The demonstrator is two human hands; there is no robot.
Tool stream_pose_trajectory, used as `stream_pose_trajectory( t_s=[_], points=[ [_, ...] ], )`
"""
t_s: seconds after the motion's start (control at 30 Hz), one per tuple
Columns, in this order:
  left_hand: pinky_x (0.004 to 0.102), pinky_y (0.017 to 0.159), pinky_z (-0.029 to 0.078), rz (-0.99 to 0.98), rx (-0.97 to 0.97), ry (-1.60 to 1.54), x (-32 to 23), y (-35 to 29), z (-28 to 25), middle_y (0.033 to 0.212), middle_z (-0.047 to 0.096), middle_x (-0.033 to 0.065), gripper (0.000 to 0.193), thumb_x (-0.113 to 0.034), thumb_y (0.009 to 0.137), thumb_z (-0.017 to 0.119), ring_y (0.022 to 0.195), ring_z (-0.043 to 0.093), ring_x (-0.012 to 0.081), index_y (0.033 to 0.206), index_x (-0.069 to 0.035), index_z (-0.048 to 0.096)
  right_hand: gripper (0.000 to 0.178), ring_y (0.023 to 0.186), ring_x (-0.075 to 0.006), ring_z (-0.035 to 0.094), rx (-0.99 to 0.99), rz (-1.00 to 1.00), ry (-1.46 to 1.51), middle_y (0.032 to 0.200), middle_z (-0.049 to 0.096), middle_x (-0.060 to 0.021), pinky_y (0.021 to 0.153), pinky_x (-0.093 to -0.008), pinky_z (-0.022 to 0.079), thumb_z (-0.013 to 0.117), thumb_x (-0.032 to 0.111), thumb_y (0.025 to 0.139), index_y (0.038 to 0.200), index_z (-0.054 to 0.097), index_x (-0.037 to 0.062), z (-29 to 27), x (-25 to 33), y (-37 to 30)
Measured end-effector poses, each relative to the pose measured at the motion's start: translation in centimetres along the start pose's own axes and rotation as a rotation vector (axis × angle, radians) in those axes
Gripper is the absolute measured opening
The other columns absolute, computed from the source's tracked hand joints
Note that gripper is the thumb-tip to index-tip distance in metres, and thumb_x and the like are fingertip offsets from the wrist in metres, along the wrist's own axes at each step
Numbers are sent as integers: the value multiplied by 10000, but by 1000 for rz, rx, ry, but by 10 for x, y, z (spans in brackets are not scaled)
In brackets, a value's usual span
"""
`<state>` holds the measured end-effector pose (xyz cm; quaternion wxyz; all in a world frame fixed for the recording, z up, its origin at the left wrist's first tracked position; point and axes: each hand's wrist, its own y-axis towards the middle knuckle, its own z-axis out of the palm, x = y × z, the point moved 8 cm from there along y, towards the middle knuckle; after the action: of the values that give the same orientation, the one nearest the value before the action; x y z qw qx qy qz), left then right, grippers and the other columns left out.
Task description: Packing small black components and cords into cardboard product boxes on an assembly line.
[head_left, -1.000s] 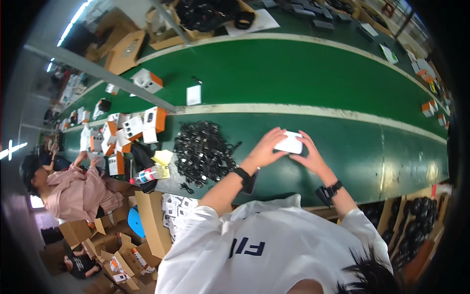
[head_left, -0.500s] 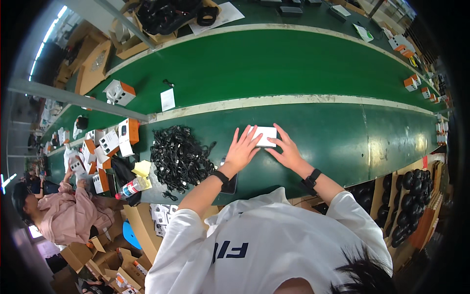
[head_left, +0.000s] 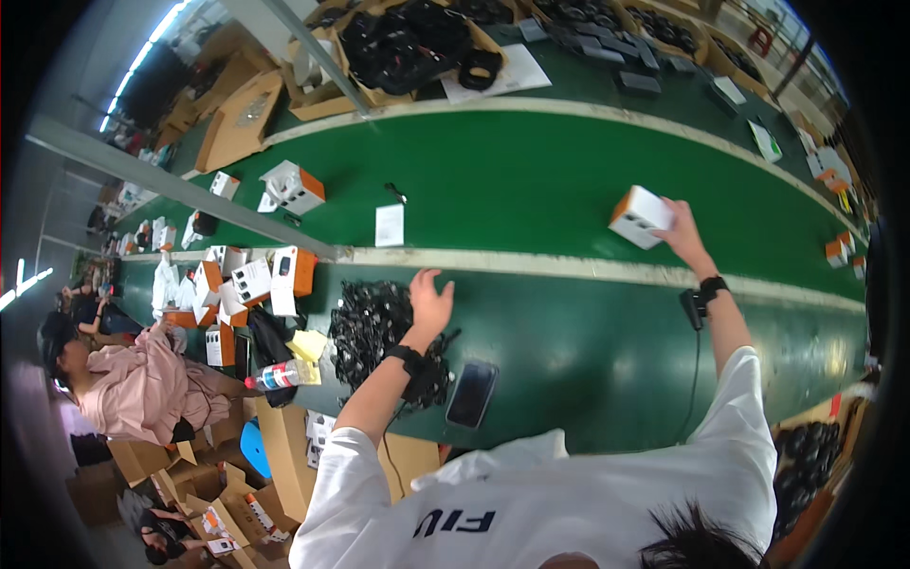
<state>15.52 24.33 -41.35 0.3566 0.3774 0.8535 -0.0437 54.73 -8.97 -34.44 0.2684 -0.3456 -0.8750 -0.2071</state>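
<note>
Out over the green belt on the far right, my right hand (head_left: 681, 230) grips a small white and orange box (head_left: 637, 218) by its right side. Whether the box rests on the belt or hangs just above it, I cannot tell. My left hand (head_left: 432, 303) has its fingers loosely bent and apart, with nothing in them, beside the right edge of a heap of black cables (head_left: 365, 327). Below that hand, a dark phone (head_left: 472, 394) lies on the bench. Both wrists wear black bands; a thin cord hangs from each.
Several white and orange boxes (head_left: 292, 275) crowd the bench's left, near a bottle (head_left: 275, 376) and yellow paper (head_left: 306, 345). A white sheet (head_left: 389, 226) lies on the belt. A metal post (head_left: 190, 194) crosses at left. A co-worker in pink (head_left: 152, 384) sits there.
My right hand has carried the box from the bench out to the belt, toward the far right. My left hand has let go of it and moved left to the cables. The view has shifted.
</note>
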Motion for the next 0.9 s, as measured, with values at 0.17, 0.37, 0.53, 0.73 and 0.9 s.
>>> stream_pose_trajectory(
  t_s=[0.17, 0.37, 0.53, 0.73, 0.9],
  points=[
    [461, 948, 327, -328, -112, 153, 114, 83, -7, 1128, 454, 250, 521, -300, 733, 679, 1085, 405, 399, 1074, 33, 469, 717, 984, -272, 476, -43, 83, -39, 1044, 441, -117, 871, -317, 410, 720, -27, 523, 1196, 476, 6, -41, -145, 52],
    [462, 905, 377, -554, -152, 650, 137, 123, 2, 1065, 508, 242, 841, -606, 633, 676, 1080, 458, 375, 1109, 55, 465, 737, 1050, -309, 471, 88, 188, -147, 1120, 458, -137, 864, -344, 422, 712, -55, 516, 1204, 457, 13, -62, -173, 54],
    [369, 809, 468, -681, -6, 569, 151, 142, 5, 995, 588, 182, 827, -585, 586, 728, 933, 584, 298, 1087, 35, 508, 612, 1143, -337, 428, -86, 30, -447, 1214, 450, -187, 951, -387, 365, 661, -18, 662, 1226, 430, 33, -28, -30, 73],
    [359, 724, 506, -635, -109, 244, 159, 140, 0, 897, 646, 195, 602, -369, 510, 839, 814, 634, 295, 882, 55, 630, 347, 1030, -322, 527, 461, -303, 370, 1081, 555, -178, 895, -356, 421, 620, 131, 768, 1090, 555, 17, 230, 190, 109],
    [344, 678, 505, -643, -64, 26, 133, 135, 23, 817, 641, 158, 537, -296, 536, 828, 744, 632, 265, 904, 13, 589, 392, 1062, -340, 483, 337, -180, 318, 1099, 532, -168, 909, -405, 401, 649, 201, 756, 1101, 560, 39, 363, 247, 149]
  ],
)
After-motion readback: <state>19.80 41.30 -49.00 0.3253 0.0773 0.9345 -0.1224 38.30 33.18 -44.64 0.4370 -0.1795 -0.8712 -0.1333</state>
